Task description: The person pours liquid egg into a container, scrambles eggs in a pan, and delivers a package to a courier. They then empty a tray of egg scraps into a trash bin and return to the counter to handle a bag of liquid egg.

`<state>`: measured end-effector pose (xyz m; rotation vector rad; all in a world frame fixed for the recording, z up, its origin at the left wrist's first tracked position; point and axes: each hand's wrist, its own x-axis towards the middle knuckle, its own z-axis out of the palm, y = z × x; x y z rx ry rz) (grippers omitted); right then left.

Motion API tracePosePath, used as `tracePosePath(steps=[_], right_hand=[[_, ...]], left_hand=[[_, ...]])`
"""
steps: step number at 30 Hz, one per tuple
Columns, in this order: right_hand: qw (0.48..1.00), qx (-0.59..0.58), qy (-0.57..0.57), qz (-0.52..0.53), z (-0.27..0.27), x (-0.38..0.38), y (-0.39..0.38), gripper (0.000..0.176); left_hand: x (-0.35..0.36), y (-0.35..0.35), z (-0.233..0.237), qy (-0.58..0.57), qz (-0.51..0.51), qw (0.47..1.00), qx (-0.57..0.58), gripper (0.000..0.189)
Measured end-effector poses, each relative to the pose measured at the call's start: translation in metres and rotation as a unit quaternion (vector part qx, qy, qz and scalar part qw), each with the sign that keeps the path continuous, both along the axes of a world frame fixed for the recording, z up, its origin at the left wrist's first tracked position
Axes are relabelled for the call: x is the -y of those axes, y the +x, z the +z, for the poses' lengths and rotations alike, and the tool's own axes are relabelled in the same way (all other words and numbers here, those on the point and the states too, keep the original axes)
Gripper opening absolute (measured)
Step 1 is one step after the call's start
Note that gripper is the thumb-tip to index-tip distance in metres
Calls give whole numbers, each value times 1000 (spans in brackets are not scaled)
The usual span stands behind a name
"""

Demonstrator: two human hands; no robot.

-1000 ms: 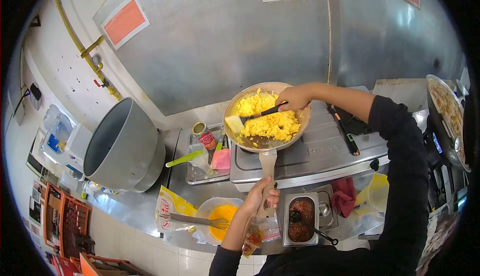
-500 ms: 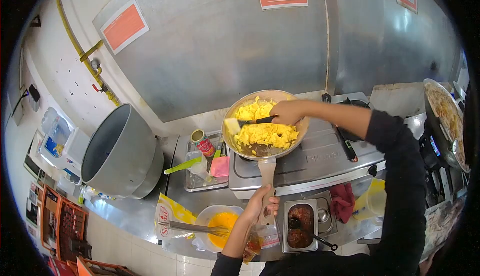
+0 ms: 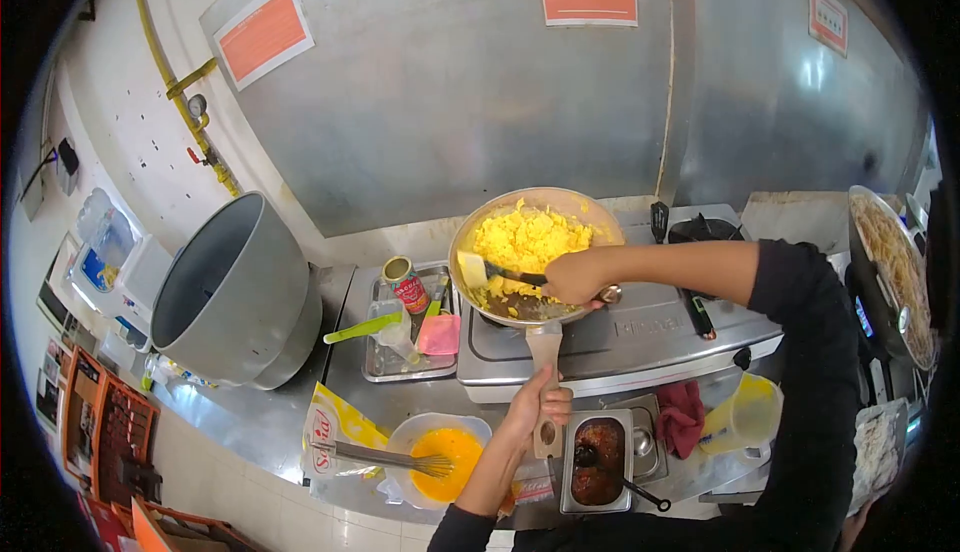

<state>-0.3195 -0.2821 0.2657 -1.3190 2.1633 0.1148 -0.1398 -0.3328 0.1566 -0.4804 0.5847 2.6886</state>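
Note:
Scrambled eggs (image 3: 530, 237) lie heaped in a frying pan (image 3: 600, 220) on the gas stove (image 3: 690, 327). My left hand (image 3: 535, 407) is wrapped round the pan's light-coloured handle. In my right hand (image 3: 580, 277) is a spatula (image 3: 472, 270) with a dark handle and a pale yellow, egg-smeared blade; the blade is at the pan's left inner side, beside the eggs. Below the pan, a whisk (image 3: 385, 459) rests in a bowl (image 3: 478, 427) of beaten egg (image 3: 445, 462). A metal container (image 3: 570, 497) of dark red sauce with a ladle (image 3: 645, 495) stands right of my left hand.
A tray (image 3: 385, 367) left of the stove holds a tin can (image 3: 405, 285), a green-handled utensil (image 3: 362, 330) and a pink spatula (image 3: 438, 334). Further left stands a large grey pot (image 3: 235, 292). At right are a red cloth (image 3: 681, 420), a yellowish jug (image 3: 740, 414) and a wok (image 3: 892, 272) of food.
The eggs are gathered into one heap toward the back of the pan, where before they lay spread in two parts. My right hand and the spatula have come lower, nearer the pan's front.

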Motion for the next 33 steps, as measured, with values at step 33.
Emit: tracePosePath(steps=[33], right_hand=[[942, 217, -111, -229, -30, 47, -39, 41]], left_hand=[[-1, 2, -2, -20, 11, 999, -36, 18]])
